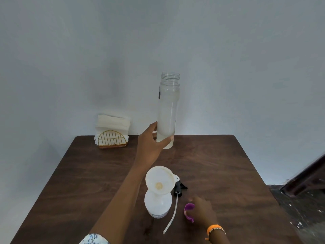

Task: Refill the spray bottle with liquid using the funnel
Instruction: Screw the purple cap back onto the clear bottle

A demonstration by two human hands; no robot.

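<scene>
- Spray bottle (158,204), white, upright near front of table (79,173); placed close in for easy reach, neck open to receive liquid.
- Funnel (160,180), white, seated in bottle neck, mouth up and slightly tilted; positioned to guide pour into narrow opening. Pale residue visible at throat.
- Clear bottle (168,111), uncapped, upright, base lifted just off table near far edge; contents cloudy and pale, level hard to judge. Likely source of refill liquid, upright to prevent spilling.
- Left hand (151,140), wrapped around lower part of clear bottle, thumb on one side and fingers on other; low grip judged suited to tipping mouth toward funnel.
- Right hand (202,211), blurred, resting over purple cap (189,212) just right of spray bottle; closed or merely touching, cannot tell. Cap presumably from clear bottle, parked aside.
- Spray head (179,188), black, with white dip tube (173,213) trailing toward front edge, lying beside spray bottle; removed to free neck for funnel.
- Napkin holder (112,139), gold wire, with white napkins, at far left corner; well apart from work, available for wiping drips.
- Stage judged: setup complete, pouring not yet begun.
</scene>
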